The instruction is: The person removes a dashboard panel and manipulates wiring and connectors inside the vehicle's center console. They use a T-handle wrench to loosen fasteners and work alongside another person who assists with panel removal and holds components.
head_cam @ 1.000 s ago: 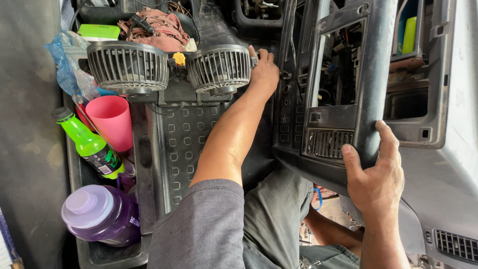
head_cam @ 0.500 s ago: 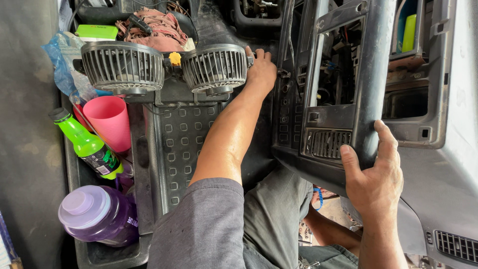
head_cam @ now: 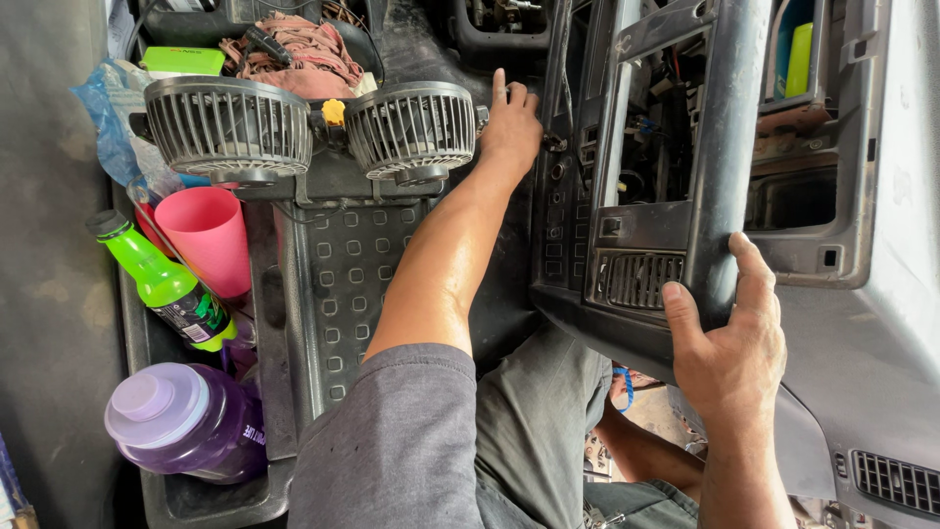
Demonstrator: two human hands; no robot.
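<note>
My left hand [head_cam: 510, 122] reaches far forward, fingers pressed against the left edge of a loose dark dashboard panel [head_cam: 627, 176], right beside a twin black fan unit [head_cam: 313, 127]. What its fingertips hold is hidden. My right hand [head_cam: 732, 338] grips the lower part of a thick dark bar [head_cam: 729, 147] that runs up the front of the panel, thumb next to a small slatted vent [head_cam: 638, 279]. The panel has open cut-outs with wiring showing inside.
A console tray [head_cam: 338, 284] on the left holds a pink cup [head_cam: 211, 240], a green bottle [head_cam: 162, 284] and a purple jug [head_cam: 186, 421]. Rags [head_cam: 294, 54] lie behind the fans. Grey dashboard [head_cam: 881, 343] fills the right side. My legs are below.
My left hand has shifted slightly along the panel's edge by the right fan. My right hand keeps its grip on the bar.
</note>
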